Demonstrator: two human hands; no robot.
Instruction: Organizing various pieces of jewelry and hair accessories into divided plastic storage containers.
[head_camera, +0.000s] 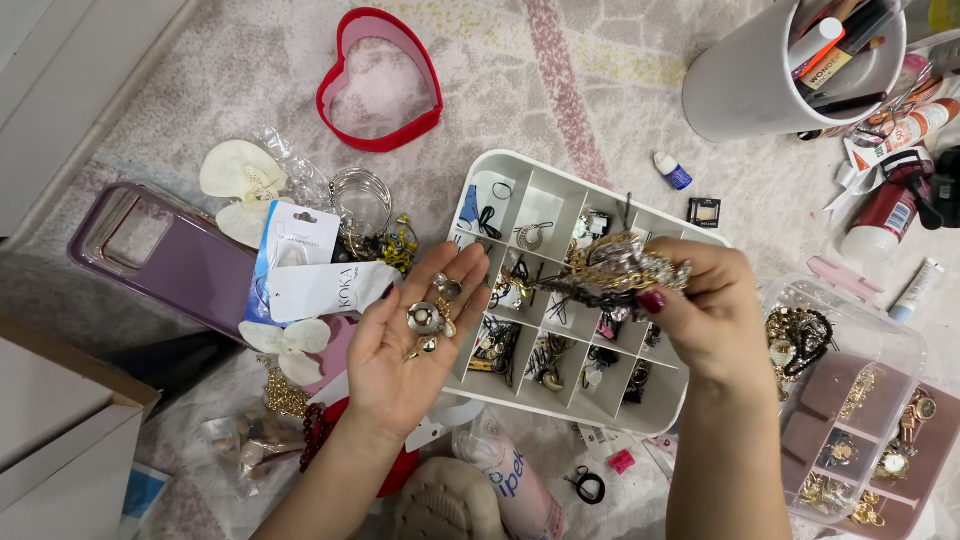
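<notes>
Gold jewellery in both our hands, above the white organiser tray (520, 180).
We are cupping earrings (430, 315) in our open left hand (410, 350); our right hand (705, 315) is pinching a tangled chain bundle (620, 270).

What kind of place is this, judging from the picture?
Probably a room at home, on a carpeted floor. A white compartment tray of jewellery, a round holder of cosmetics and a purple phone case lie spread on the pale rug.

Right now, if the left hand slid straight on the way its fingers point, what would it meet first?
Probably the white divided tray, at its near-left compartments. The left hand lies palm up with small jewellery pieces; its height above the tray is unclear.
</notes>
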